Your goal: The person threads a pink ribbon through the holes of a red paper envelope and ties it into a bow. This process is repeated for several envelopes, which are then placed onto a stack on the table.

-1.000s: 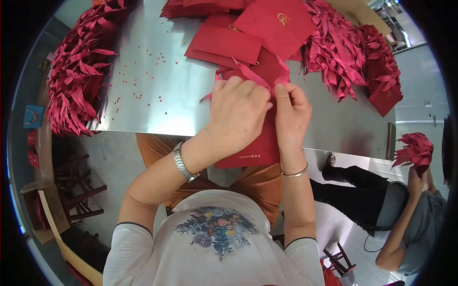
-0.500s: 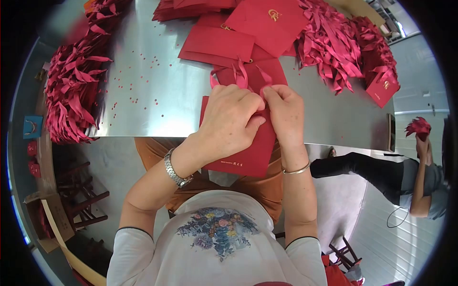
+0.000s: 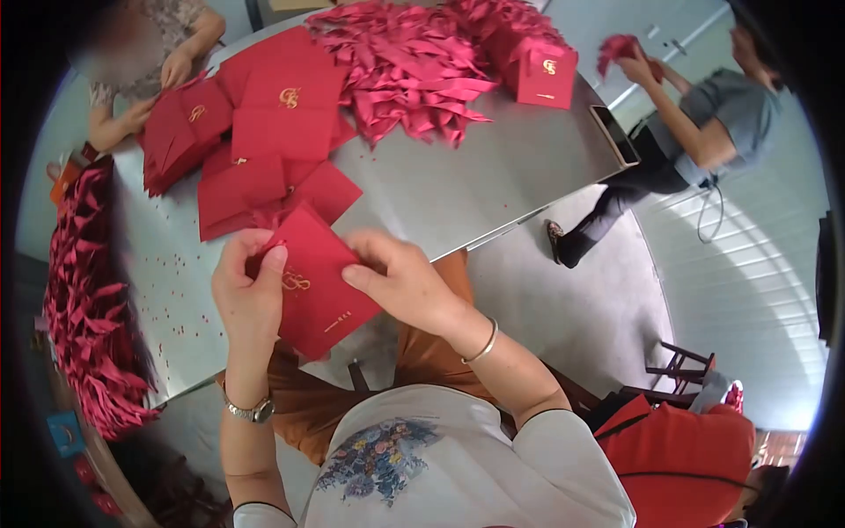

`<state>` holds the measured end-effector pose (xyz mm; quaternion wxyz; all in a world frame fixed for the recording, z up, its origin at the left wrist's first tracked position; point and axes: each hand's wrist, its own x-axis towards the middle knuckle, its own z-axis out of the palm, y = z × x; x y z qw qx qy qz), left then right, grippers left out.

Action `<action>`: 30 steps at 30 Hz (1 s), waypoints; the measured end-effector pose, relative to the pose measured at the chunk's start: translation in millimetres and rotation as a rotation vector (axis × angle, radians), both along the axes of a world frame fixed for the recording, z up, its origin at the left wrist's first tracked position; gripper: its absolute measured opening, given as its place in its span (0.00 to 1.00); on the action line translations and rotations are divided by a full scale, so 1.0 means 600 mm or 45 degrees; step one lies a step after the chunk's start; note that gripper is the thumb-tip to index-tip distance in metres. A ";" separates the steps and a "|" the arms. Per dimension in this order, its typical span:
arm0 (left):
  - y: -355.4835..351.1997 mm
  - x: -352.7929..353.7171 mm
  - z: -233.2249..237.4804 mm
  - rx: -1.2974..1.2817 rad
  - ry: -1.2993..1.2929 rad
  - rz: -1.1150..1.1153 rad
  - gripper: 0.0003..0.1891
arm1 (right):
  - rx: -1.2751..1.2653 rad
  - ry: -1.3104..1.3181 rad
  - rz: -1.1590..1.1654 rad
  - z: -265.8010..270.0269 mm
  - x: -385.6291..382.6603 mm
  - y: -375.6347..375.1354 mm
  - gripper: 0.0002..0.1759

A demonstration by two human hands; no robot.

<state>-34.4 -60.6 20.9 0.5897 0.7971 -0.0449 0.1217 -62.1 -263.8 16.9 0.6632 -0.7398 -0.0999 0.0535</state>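
Observation:
A red paper gift bag [image 3: 327,312] with a gold emblem and small gold print is held up at the near table edge, above my lap. My left hand [image 3: 249,286] pinches its left upper edge, thumb on the front near the emblem. On the right edge, my right hand [image 3: 400,275] grips it with the thumb in front and the fingers behind. Just beyond the bag lie overlapping flat red bags [image 3: 242,189], some with a pink-red ribbon near my left fingers.
Bags with ribbon handles are heaped [image 3: 400,75] at the far side and in a long row [image 3: 84,308] at left. A co-worker's hands [image 3: 176,69] touch bags across the metal table [image 3: 422,189]. Another person [image 3: 704,119] stands right, holding ribbons. Stools and a red-covered item [image 3: 673,462] are nearby.
My view has swung to the right. My hands have left the ribbon at the bag's top and now hold the bag by its two sides, tilted, with the emblem facing me.

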 end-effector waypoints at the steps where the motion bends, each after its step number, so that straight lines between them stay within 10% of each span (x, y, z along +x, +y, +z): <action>1: -0.008 -0.001 0.006 0.003 -0.008 -0.016 0.10 | -0.034 0.060 0.058 -0.002 -0.007 -0.011 0.11; 7: -0.034 0.002 0.030 0.754 -0.844 0.239 0.26 | 0.143 -0.130 -0.540 0.000 -0.003 -0.139 0.08; 18: -0.019 -0.042 -0.070 0.980 -0.353 -0.063 0.18 | 0.262 -0.443 -1.079 -0.017 0.254 -0.574 0.16; 24: -0.035 -0.043 -0.070 1.098 -0.366 0.014 0.15 | -0.337 -0.295 -1.394 -0.075 0.342 -0.628 0.45; 30: -0.039 -0.037 -0.073 1.052 -0.414 0.019 0.13 | -0.232 -0.439 -1.259 -0.109 0.321 -0.665 0.47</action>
